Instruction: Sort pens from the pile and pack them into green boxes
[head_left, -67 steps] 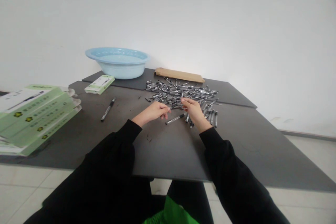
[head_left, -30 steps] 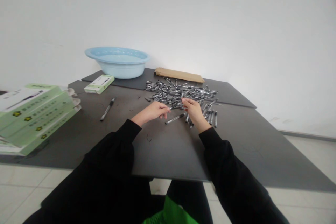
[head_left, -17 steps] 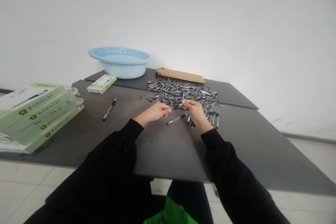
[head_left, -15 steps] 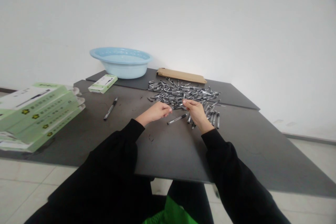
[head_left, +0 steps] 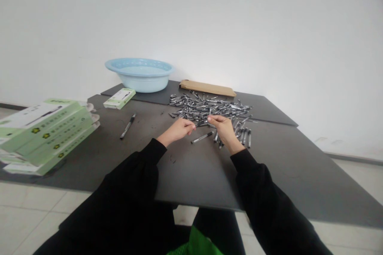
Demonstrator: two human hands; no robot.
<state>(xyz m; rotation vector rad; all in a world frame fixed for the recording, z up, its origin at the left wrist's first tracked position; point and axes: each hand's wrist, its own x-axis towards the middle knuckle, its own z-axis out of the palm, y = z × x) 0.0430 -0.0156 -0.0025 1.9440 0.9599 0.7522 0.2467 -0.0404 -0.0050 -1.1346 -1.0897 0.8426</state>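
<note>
Close in front of the pile of pens (head_left: pixel 206 105), my two hands work near each other over the table. My left hand (head_left: pixel 179 130) is closed, its thumb and fingers pinching the end of a dark pen (head_left: pixel 202 123) that points toward my right hand. My right hand (head_left: pixel 224 129) pinches at the other end of this pen; its fingertips partly blend with the pile behind. A single clear pen with a black end (head_left: pixel 202 137) lies on the table just below the hands. Several pens (head_left: pixel 245 137) lie side by side, right of my right hand.
Green-and-white pen boxes (head_left: pixel 56 131) are stacked at the left, with one more box (head_left: pixel 120 99) farther back. A lone pen (head_left: pixel 128 126) lies between them and my left arm. Behind stand a blue basin (head_left: pixel 143 83) and a flat brown cardboard piece (head_left: pixel 208 87), near the wall.
The view has shifted slightly, so the scene sits a little lower and farther right. Both hands keep nearly the same pose and place over the table.
</note>
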